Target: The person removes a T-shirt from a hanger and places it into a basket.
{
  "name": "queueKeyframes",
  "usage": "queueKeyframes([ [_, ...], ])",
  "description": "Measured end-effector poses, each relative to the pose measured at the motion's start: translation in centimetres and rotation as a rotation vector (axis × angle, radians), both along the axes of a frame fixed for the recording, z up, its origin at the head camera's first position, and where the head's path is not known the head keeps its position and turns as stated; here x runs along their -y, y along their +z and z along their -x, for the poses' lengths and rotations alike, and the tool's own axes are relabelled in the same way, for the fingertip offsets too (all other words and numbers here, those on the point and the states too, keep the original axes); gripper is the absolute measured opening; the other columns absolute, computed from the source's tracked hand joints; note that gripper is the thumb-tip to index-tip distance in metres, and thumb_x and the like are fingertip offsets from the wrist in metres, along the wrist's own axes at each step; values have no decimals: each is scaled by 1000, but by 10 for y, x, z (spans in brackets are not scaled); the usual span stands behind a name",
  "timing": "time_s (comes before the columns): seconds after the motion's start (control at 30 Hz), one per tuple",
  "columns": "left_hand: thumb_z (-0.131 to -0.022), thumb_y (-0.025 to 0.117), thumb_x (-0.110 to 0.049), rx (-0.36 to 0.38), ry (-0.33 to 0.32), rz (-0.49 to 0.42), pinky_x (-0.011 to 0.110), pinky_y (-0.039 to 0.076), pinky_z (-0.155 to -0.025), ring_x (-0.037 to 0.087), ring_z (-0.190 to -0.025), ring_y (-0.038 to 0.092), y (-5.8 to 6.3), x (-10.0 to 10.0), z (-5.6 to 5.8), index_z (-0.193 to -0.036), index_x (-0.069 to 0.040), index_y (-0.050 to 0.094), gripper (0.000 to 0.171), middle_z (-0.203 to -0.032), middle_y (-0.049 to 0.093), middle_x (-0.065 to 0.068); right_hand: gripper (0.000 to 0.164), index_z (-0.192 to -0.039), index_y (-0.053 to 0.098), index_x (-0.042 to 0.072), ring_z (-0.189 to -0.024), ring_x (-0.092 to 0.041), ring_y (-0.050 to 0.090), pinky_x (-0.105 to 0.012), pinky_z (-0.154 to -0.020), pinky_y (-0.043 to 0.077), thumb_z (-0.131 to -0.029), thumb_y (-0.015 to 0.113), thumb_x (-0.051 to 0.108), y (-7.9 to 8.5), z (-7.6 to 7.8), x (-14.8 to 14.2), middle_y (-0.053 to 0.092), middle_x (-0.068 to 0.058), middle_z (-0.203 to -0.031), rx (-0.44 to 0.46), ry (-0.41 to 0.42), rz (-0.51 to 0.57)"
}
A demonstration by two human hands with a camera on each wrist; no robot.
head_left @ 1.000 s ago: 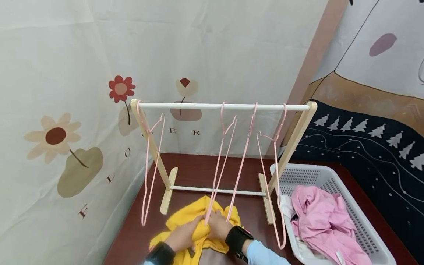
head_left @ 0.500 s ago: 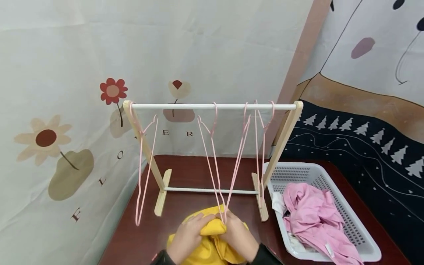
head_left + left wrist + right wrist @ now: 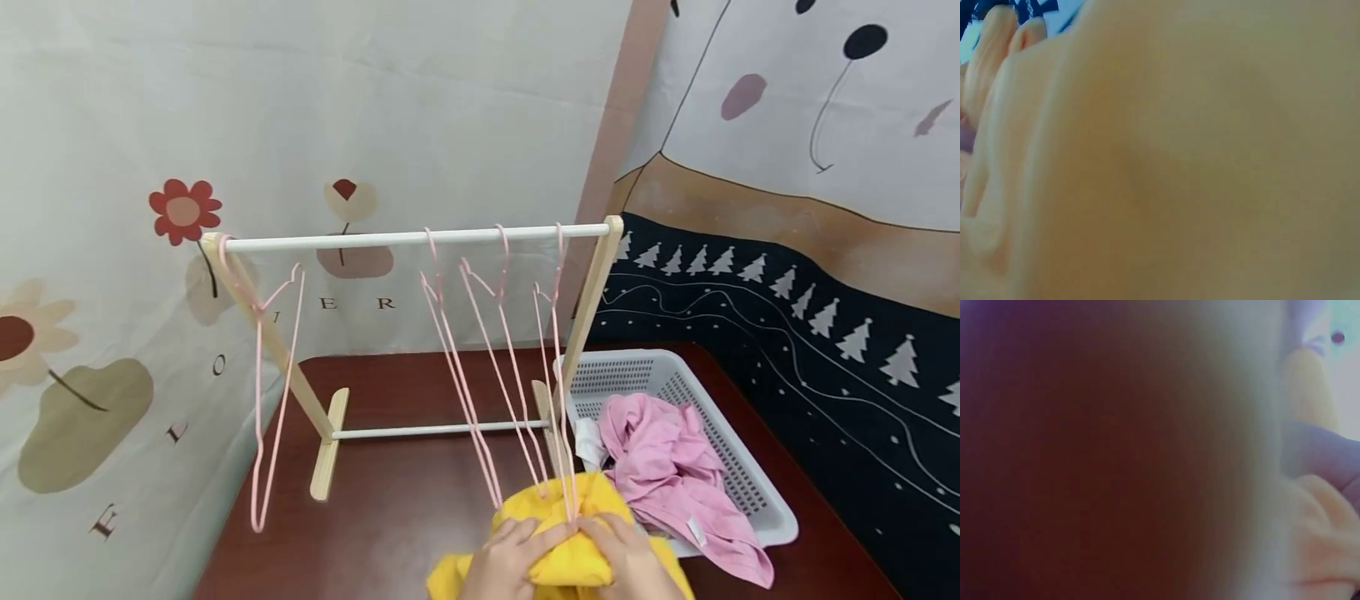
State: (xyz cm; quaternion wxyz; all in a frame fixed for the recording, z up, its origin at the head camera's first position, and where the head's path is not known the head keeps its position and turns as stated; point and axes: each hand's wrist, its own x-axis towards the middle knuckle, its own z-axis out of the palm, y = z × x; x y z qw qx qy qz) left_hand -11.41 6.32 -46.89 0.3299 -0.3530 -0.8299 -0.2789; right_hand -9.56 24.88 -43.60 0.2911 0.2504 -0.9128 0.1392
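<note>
A bunched yellow garment (image 3: 573, 560) is low in the head view, gripped from both sides. My left hand (image 3: 508, 560) holds its left side and my right hand (image 3: 632, 560) its right, thumbs toward each other over a rolled fold. The lower end of a pink hanger (image 3: 564, 400) reaches the cloth between the hands. Another pink hanger (image 3: 517, 375) hangs just to the left, its bottom overlapping the garment. Yellowish cloth (image 3: 1197, 156) fills most of the left wrist view. A dark blur covers much of the right wrist view, with folded cloth (image 3: 1322, 537) at its right edge.
A wooden rack with a white rail (image 3: 337, 242) stands on the dark red table (image 3: 360, 517). More pink hangers hang from it, one (image 3: 270, 400) at the far left. At the right, a grey-white basket (image 3: 750, 483) holds pink clothing (image 3: 667, 475) that spills over its front rim.
My hands and the yellow garment have shifted right along the rack, under its right-hand hangers. The hangers have swung and changed spacing. The head view has turned to the right.
</note>
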Motion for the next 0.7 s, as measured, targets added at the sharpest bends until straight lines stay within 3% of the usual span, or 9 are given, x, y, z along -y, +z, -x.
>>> queueKeyframes([
  [0.1,-52,66,3,-70,-17,-78,13,49,-73,8,-82,55,13,-23,17,-123,-28,59,78,-100,65,-6,65,-100,66,13,-85,-23,60,-39,-71,51,-39,86,5,34,3,-7,63,-5,-97,-27,-109,12],
  [0.17,-59,68,2,-54,-46,-129,16,50,-80,11,-91,56,21,-41,27,-126,-27,56,74,-111,62,-2,64,-103,66,15,-91,-25,59,-43,-78,48,-44,85,-2,58,5,-12,64,-7,-101,-31,-167,30],
  [0.27,-70,72,-7,9,-117,-170,21,48,-90,16,-107,51,24,-66,40,-134,-25,45,72,-124,52,5,60,-103,67,11,-91,-28,55,-43,-81,43,-48,80,-9,86,15,-26,64,-10,-102,-127,-158,49],
  [0.37,-75,74,-23,37,-158,-122,27,45,-98,22,-120,42,17,-82,48,-139,-24,33,76,-139,37,10,20,-101,67,8,-87,-32,51,-43,-78,40,-81,68,9,105,25,-46,63,-15,-103,-227,-157,47],
  [0.4,-76,74,-26,38,-157,-90,28,44,-98,22,-122,41,13,-84,51,-140,-24,31,77,-143,33,11,19,-101,66,8,-87,-34,50,-45,-77,39,-90,58,20,109,29,-53,62,-15,-103,-247,-166,50],
  [0.5,-81,71,-22,62,-143,13,32,44,-100,24,-127,41,6,-88,58,-143,-26,28,75,-151,26,10,57,-102,65,7,-91,-37,47,-48,-78,37,-97,25,48,117,40,-73,60,-16,-106,-272,-193,41],
  [0.57,-83,66,-12,90,-149,50,27,47,-94,23,-124,45,3,-94,66,-144,-27,30,72,-152,25,9,56,-103,63,8,-92,-38,46,-48,-76,36,-97,24,48,115,49,-83,59,-16,-107,-283,-194,17],
  [0.67,-86,60,-4,125,-159,71,24,50,-86,25,-121,48,-3,-104,80,-142,-26,35,65,-153,23,12,20,-104,62,8,-91,-39,46,-50,-75,39,-92,56,22,103,66,-94,58,-17,-107,-260,-175,-39],
  [0.7,-87,58,-4,137,-153,73,22,51,-82,26,-119,49,-7,-108,86,-140,-26,38,61,-152,24,13,22,-104,62,8,-91,-39,47,-50,-73,40,-83,67,14,96,74,-97,58,-17,-108,-231,-173,-68],
])
